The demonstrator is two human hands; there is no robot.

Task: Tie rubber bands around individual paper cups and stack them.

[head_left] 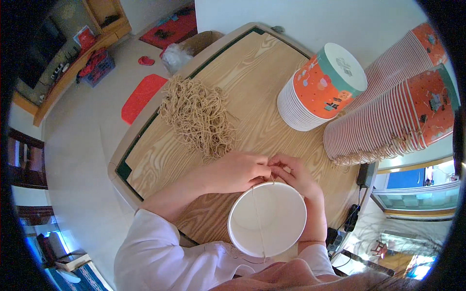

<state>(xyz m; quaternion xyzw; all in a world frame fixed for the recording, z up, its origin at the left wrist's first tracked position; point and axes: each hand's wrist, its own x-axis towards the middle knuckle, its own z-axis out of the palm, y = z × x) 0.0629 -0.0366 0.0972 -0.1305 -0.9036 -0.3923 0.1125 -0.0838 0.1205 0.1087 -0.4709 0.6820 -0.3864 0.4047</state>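
Note:
A white paper bucket stands tilted in front of me with its mouth toward me. One tan string runs across the mouth from the far rim to the near rim. At the far rim my left hand and my right hand meet, fingertips pinched together around the string's end. Both hands are closed, and the exact grip of the fingers is partly hidden. Beyond my left hand lies a tangled heap of tan strings on the wooden table.
A stack of orange and green paper buckets stands upside down at the far right. Two longer stacks lean beside it, and the nearer stack has tan strings along it. A red stool stands past the table's left edge.

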